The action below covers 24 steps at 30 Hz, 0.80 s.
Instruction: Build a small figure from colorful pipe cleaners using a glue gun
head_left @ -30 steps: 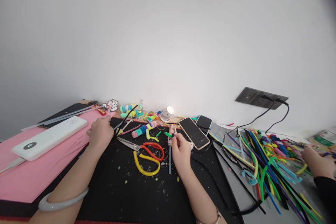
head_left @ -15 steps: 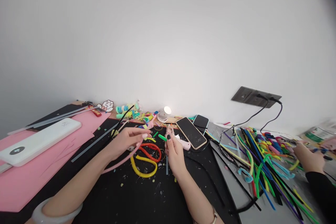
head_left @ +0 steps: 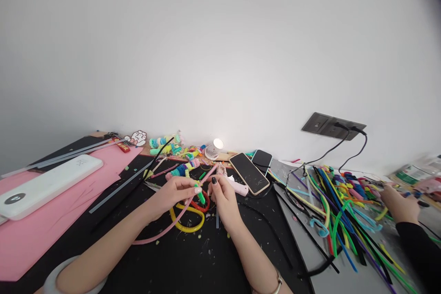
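My left hand (head_left: 175, 196) is closed, thumb and fingertips pinching a short green pipe cleaner piece (head_left: 201, 197). A long pink pipe cleaner (head_left: 165, 230) curves up from the black tabletop past these fingers, its far end pointing towards the wall. Against that pink strip, the dark-nailed fingers of my right hand (head_left: 223, 197) are pinched together; the exact contact is partly hidden. Under both hands lie scissors with a yellow and red handle (head_left: 188, 228), their blades partly covered by my left hand. Just beyond is a bundle of coloured coiled pipe cleaners (head_left: 182, 168).
A pale pink glue gun (head_left: 239, 187) and two phones (head_left: 250, 174) lie right of my hands. A lit white cup (head_left: 214, 149) stands by the wall. Left are a white power bank (head_left: 51, 186) and pink sheets (head_left: 31, 248). Loose pipe cleaners (head_left: 344, 220) and another person's hand (head_left: 399, 204) are right.
The green piece has passed from my right fingertips to my left ones. My hands have come closer together, and the pink pipe cleaner now reaches up between them.
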Available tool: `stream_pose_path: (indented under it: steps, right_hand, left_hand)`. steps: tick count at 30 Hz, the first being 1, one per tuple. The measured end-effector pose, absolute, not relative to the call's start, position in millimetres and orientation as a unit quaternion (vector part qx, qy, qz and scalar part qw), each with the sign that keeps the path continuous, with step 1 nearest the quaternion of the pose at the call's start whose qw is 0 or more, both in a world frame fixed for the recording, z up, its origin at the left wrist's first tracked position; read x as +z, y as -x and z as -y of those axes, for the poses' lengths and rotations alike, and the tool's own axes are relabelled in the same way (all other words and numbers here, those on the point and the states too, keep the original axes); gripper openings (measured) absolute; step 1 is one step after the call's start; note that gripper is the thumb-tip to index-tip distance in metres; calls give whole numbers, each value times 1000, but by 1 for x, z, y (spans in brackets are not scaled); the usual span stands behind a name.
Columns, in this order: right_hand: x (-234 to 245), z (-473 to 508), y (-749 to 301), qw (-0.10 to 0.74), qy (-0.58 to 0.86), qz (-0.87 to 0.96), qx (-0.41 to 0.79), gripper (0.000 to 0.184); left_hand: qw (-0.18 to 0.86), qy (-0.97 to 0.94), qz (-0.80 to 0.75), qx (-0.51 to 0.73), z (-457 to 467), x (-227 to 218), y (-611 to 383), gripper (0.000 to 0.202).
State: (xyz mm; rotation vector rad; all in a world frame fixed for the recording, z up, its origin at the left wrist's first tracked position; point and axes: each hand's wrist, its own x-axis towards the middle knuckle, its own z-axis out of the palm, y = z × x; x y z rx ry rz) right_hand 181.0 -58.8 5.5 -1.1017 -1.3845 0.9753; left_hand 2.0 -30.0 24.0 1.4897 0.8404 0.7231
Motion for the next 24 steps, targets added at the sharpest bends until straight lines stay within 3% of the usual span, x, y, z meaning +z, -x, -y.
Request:
stream_pose_path:
  steps: [3,7,10,12,15,17,20,24]
  right_hand:
    - [8,58,-179,550,430,524,487,35]
    - [11,56,-180,570,449,470,502,35]
    - [10,53,-188,569,489,488,446,32]
    - [10,51,-196,552,546,532,337,29]
    - [10,50,-209,418,662,611,119,42]
    - [10,50,-214,304,707,637,49,48]
    - [10,50,-215,211,736,643,33,52]
    - [8,48,-216,182,764,618,35,54]
  left_hand:
    - [631,-668,-323,229,33,25,-4,32]
    - [606,-680,-334,242,32,23,-4,32]
    - [567,-678,-369,287,30,23,-2,33]
    - [547,-666,-388,328,28,23,1,34]
    - [487,-678,-420,356,26,22,4,32]
    - [417,-710,-446,352,23,19,6,30]
    - [325,-748,-465,344,19,13,6,28]
    - [285,-759,-468,352,14,7,4,27]
